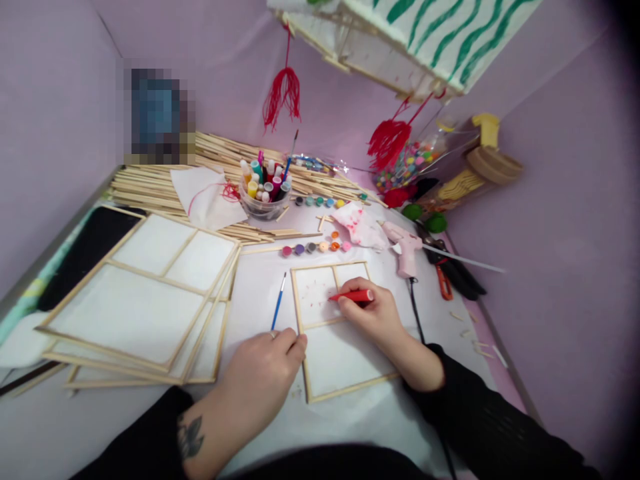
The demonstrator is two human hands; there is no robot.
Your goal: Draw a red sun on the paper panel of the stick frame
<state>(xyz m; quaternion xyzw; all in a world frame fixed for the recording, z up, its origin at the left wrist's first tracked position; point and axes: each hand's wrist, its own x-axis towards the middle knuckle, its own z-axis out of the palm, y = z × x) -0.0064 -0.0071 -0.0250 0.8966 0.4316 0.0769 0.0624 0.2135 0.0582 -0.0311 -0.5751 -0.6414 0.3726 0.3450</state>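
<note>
Pinched in my right hand [377, 319] is a red marker [359, 295], its tip on the upper-left section of a white panel framed with thin wooden sticks [345, 360]. Small reddish marks dot that section around the tip. My left hand [265, 370] has its fingers curled together at the panel's left edge, with the thumb and fingertips against the wooden strip. Just beyond its knuckles lies a thin blue paintbrush [279, 303]. Several similar framed panels [150, 307] are stacked loosely to the left.
Behind the panel are paint pots [311, 247], a tub of markers [265, 203] and piles of wooden sticks [145, 190]. A pink glue gun [405, 247] and pliers [450, 267] lie at right. A painted structure [430, 40] with red tassels [283, 97] hangs overhead.
</note>
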